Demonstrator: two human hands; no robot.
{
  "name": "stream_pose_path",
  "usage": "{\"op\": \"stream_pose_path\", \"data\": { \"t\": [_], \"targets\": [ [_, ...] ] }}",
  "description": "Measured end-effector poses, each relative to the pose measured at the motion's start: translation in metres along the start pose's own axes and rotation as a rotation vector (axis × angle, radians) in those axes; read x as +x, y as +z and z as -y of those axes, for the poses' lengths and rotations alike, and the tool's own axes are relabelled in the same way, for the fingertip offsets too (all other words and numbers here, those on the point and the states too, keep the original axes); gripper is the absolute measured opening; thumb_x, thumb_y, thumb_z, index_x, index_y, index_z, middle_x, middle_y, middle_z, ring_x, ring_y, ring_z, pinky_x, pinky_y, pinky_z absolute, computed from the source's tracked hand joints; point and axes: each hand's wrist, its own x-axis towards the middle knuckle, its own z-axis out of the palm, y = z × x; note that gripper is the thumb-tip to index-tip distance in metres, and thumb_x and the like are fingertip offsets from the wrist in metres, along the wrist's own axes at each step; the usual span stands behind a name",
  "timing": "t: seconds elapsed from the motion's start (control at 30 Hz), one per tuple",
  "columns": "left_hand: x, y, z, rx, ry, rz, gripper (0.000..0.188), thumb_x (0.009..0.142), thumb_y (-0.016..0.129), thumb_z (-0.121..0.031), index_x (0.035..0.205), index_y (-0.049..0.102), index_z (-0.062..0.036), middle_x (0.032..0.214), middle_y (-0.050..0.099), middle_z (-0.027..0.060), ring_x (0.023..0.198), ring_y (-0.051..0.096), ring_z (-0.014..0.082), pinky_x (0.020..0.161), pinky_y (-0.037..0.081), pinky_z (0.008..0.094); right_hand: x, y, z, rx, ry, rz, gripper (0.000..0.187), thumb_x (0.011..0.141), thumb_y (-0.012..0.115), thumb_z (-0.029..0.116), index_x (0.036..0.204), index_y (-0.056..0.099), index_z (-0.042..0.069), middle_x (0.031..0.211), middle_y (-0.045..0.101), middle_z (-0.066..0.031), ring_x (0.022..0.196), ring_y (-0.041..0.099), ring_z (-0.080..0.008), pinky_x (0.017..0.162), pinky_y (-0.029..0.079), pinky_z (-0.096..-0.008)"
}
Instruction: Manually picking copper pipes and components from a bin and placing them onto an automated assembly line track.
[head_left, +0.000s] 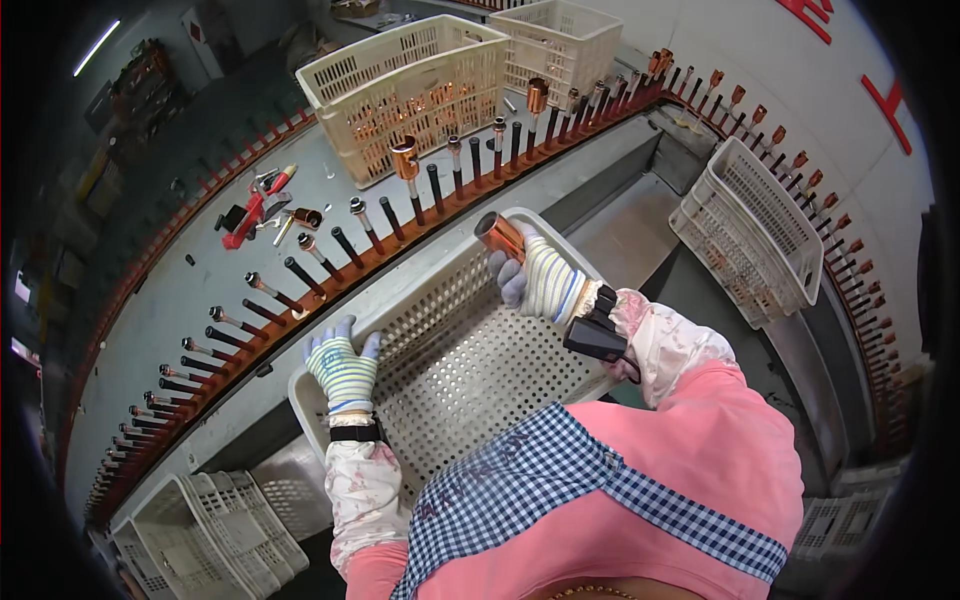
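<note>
Your right hand point(545, 280) is clenched around a copper tube point(499, 236), lifted just over the far rim of the white perforated crate point(470, 370) in front of you. Your left hand point(343, 368) is gripping that crate's left rim, fingers curled over the edge. Good, that keeps it from sliding while you work.

Right beyond the tube runs the curved row of dark pegs point(380, 222) on the orange rail, bending from near left to far right. Most pegs near you are bare; one to the left of the tube already carries a copper sleeve point(405, 157), and another point(537, 95) sits further along. My read: to seat this piece cleanly, turn its open end down, line it up straight above a bare peg and let it slide on without forcing. A tilted approach looks likely to catch on the peg's tip.

Now the containers. The crate under your hands looks empty; I see only its holed floor. On the grey desk behind the pegs, the cream basket point(410, 95) shows copper glinting through its slats, so it seems to hold more pieces. The second cream basket point(560, 40) behind it I can't judge. The white basket point(750, 230) at right stands tipped and shows nothing inside. More white baskets point(215, 530) stack at near left. A red tool point(255, 208) lies on the desk at far left.
</note>
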Motion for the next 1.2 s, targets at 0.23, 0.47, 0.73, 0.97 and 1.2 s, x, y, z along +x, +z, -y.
{"op": "stream_pose_path", "data": {
  "t": [0.23,0.47,0.73,0.97,1.2],
  "targets": [
    [-0.001,-0.002,-0.001,0.006,0.006,-0.007,0.048,0.077,0.083,-0.042,0.114,0.073,-0.0149,0.097,0.074,0.0117,0.099,0.067,0.0335,0.111,0.039,0.0513,0.003,-0.006,-0.015,0.389,0.091,0.202,0.040,0.101,0.060,0.052,0.103,0.062,0.012,0.077,0.067,0.0000,0.059,0.068,-0.0102,0.044,0.057,-0.0238],
    [0.006,-0.003,0.001,0.038,0.002,-0.025,0.047,0.077,0.083,-0.043,0.113,0.074,-0.0141,0.095,0.075,0.0121,0.096,0.068,0.0336,0.111,0.039,0.0516,-0.010,0.021,-0.022,0.420,-0.094,0.116,0.042,0.104,0.057,0.048,0.105,0.064,0.007,0.080,0.070,-0.0021,0.064,0.072,-0.0137,0.048,0.060,-0.0249],
    [0.015,-0.083,-0.062,-0.491,-0.018,0.015,0.084,0.087,0.080,-0.034,0.155,0.042,-0.0040,0.145,0.053,0.0237,0.137,0.048,0.0396,0.117,0.036,0.0485,-0.030,0.003,-0.013,0.530,-0.018,0.399,0.044,0.104,0.053,0.054,0.112,0.067,0.013,0.090,0.071,-0.0022,0.068,0.071,-0.0143,0.048,0.057,-0.0230],
    [0.135,-0.097,0.005,-0.431,-0.049,-0.285,0.081,0.095,0.073,-0.026,0.159,0.032,-0.0012,0.159,0.040,0.0234,0.149,0.037,0.0363,0.124,0.026,0.0447,-0.086,-0.002,-0.003,0.238,-0.147,0.214,0.044,0.100,0.058,0.057,0.108,0.065,0.014,0.077,0.069,-0.0065,0.054,0.066,-0.0131,0.041,0.053,-0.0235],
    [0.223,-0.069,0.091,-0.690,-0.308,0.093,0.036,0.094,0.075,-0.012,0.127,0.070,0.0017,0.108,0.074,0.0055,0.093,0.065,0.0135,0.085,0.052,0.0299,-0.146,-0.046,0.014,0.370,-0.273,0.286,0.049,0.102,0.058,0.049,0.129,0.060,0.008,0.117,0.067,-0.0205,0.065,0.064,-0.0178,0.043,0.047,-0.0243]
  ]
}}
